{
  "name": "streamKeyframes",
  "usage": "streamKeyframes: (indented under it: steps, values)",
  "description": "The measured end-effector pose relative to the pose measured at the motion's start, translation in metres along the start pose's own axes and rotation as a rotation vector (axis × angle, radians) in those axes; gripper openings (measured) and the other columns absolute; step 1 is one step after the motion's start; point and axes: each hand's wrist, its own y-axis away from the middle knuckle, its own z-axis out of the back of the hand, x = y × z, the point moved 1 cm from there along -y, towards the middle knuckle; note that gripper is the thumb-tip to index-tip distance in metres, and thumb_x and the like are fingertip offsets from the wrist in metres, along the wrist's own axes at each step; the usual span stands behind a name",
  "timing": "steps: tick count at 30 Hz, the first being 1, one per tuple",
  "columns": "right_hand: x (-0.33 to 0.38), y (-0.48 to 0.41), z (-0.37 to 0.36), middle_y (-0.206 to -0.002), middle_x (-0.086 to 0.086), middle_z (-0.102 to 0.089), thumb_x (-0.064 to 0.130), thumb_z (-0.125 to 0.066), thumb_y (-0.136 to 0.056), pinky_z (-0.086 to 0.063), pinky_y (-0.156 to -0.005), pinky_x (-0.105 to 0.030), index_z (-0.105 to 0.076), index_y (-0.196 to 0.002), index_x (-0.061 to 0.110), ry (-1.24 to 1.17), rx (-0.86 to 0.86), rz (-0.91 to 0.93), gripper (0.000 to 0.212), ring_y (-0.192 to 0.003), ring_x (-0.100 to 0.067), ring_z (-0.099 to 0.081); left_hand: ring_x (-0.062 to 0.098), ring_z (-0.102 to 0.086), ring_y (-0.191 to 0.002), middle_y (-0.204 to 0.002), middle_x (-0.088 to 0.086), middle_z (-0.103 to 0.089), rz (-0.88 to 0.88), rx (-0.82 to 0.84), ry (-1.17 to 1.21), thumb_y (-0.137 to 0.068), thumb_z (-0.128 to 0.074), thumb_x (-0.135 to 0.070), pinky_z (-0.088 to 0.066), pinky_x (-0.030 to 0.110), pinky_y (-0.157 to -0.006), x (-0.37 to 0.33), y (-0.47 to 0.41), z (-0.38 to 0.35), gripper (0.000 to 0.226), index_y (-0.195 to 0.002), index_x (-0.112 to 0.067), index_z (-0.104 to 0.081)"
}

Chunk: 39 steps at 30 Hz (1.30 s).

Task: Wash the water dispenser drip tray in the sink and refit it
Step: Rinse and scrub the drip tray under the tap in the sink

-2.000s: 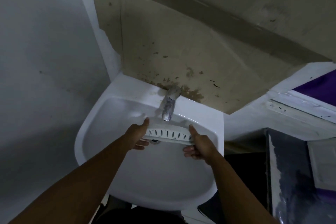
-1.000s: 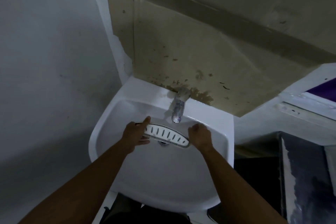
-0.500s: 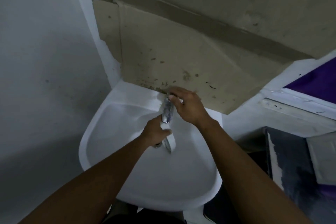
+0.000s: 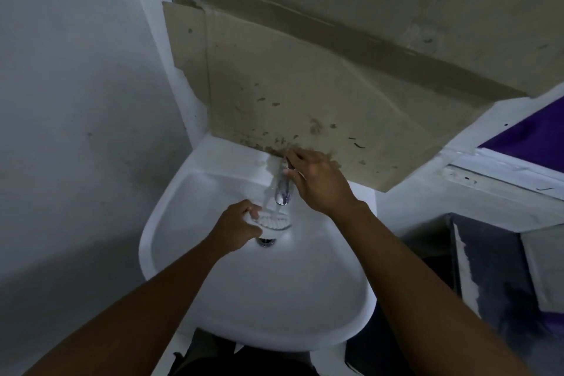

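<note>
A stained cardboard panel [image 4: 305, 85] covers the wall behind the white sink [image 4: 213, 299]. Our right hand [image 4: 320, 186] reaches to the sink's rear edge, with its fingers curled round the top of the tap [image 4: 282, 194]. Our left hand [image 4: 238, 227] is inside the basin near the rear wall and grips the left end of the drip tray [image 4: 274, 222]. The tray's slotted face sits directly under the spout, just above the drain [image 4: 266, 242]. Water appears to fall from the spout onto the tray. We judge the task to be in its early washing stage: the tray is off the dispenser and is being rinsed. Finishing the wash, closing the tap and refitting the tray remain. The dispenser is not in view.
</note>
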Motion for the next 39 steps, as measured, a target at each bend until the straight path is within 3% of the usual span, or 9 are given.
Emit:
streamKeyframes:
  steps: [10, 15, 19, 24, 26, 32, 34, 37, 39]
  values:
    - [0.017, 0.021, -0.035, -0.141, -0.018, -0.047, 0.031, -0.050, -0.097, -0.050, -0.096, -0.042, -0.052, -0.135, 0.006, -0.074, -0.151, -0.097, 0.045, -0.125, -0.037, -0.046, 0.021, -0.064, -0.101, -0.111, 0.003, -0.068, 0.113, -0.073, 0.265, -0.067, -0.080, 0.000, -0.055, 0.028, -0.074, 0.035, 0.023, 0.026, 0.032, -0.068, -0.012, -0.051]
    - [0.012, 0.047, -0.058, -0.161, -0.003, -0.021, 0.028, -0.056, -0.097, -0.019, -0.115, -0.013, -0.027, -0.150, 0.024, -0.538, -0.118, -0.205, 0.061, -0.148, -0.014, -0.020, 0.024, -0.065, -0.088, -0.104, 0.017, -0.061, 0.243, -0.106, 0.570, -0.077, -0.075, -0.007, -0.060, 0.028, -0.070, 0.041, 0.026, 0.038, 0.023, -0.085, -0.008, -0.053]
    - [0.010, 0.069, -0.085, -0.143, -0.009, -0.050, 0.030, -0.059, -0.095, -0.031, -0.109, -0.024, -0.055, -0.132, 0.011, -0.635, -0.166, -0.615, 0.042, -0.134, -0.023, -0.045, 0.030, -0.064, -0.091, -0.105, 0.021, -0.056, 0.407, -0.113, 0.796, -0.085, -0.068, -0.016, -0.062, 0.035, -0.065, 0.043, 0.027, 0.046, 0.025, -0.097, -0.001, -0.052]
    - [0.005, 0.085, -0.090, -0.108, -0.001, -0.069, 0.047, -0.048, -0.096, -0.048, -0.075, -0.023, -0.069, -0.099, 0.023, -0.971, 0.174, -0.928, 0.032, -0.093, -0.018, -0.068, 0.033, -0.065, -0.089, -0.106, 0.024, -0.064, 0.485, 0.024, 0.931, -0.096, -0.051, -0.023, -0.062, 0.037, -0.068, 0.046, 0.031, 0.051, 0.031, -0.106, 0.005, -0.061]
    - [0.007, 0.087, -0.088, -0.104, -0.003, -0.074, 0.047, -0.051, -0.095, -0.055, -0.070, -0.027, -0.069, -0.098, 0.021, -1.155, 0.178, -1.004, 0.032, -0.083, -0.019, -0.074, 0.033, -0.065, -0.087, -0.104, 0.024, -0.065, 0.524, 0.061, 0.926, -0.097, -0.050, -0.025, -0.062, 0.035, -0.066, 0.046, 0.032, 0.052, 0.033, -0.107, 0.004, -0.062]
    - [0.006, 0.092, -0.081, -0.104, -0.003, -0.073, 0.048, -0.054, -0.093, -0.055, -0.067, -0.028, -0.069, -0.108, 0.012, -1.183, 0.264, -1.138, 0.041, -0.082, -0.018, -0.072, 0.026, -0.068, -0.069, -0.093, 0.026, -0.068, 0.565, 0.086, 0.698, -0.094, -0.047, -0.046, -0.060, 0.029, -0.055, 0.040, 0.034, 0.052, 0.051, -0.102, 0.002, -0.062]
    - [0.007, 0.094, -0.080, -0.096, -0.005, -0.071, 0.048, -0.054, -0.092, -0.053, -0.069, -0.030, -0.071, -0.102, 0.010, -1.140, 0.198, -1.136, 0.042, -0.082, -0.017, -0.067, 0.029, -0.069, -0.079, -0.101, 0.025, -0.066, 0.539, 0.087, 0.735, -0.095, -0.048, -0.041, -0.060, 0.031, -0.058, 0.037, 0.032, 0.051, 0.046, -0.108, 0.001, -0.060]
    - [0.011, 0.105, -0.082, -0.083, -0.001, -0.066, 0.046, -0.049, -0.096, -0.046, -0.072, -0.020, -0.070, -0.085, 0.012, -0.766, -0.186, -0.900, 0.041, -0.078, -0.009, -0.059, 0.030, -0.071, -0.085, -0.105, 0.018, -0.068, 0.484, 0.087, 0.793, -0.093, -0.056, -0.033, -0.060, 0.035, -0.063, 0.034, 0.030, 0.054, 0.033, -0.109, -0.005, -0.060]
    - [0.017, 0.114, -0.085, -0.089, -0.001, -0.064, 0.043, -0.046, -0.097, -0.043, -0.074, -0.021, -0.066, -0.088, 0.017, -0.709, -0.385, -0.835, 0.034, -0.083, -0.009, -0.057, 0.026, -0.071, -0.093, -0.106, 0.010, -0.071, 0.434, 0.115, 0.760, -0.089, -0.062, -0.035, -0.058, 0.037, -0.070, 0.037, 0.029, 0.055, 0.027, -0.105, -0.013, -0.065]
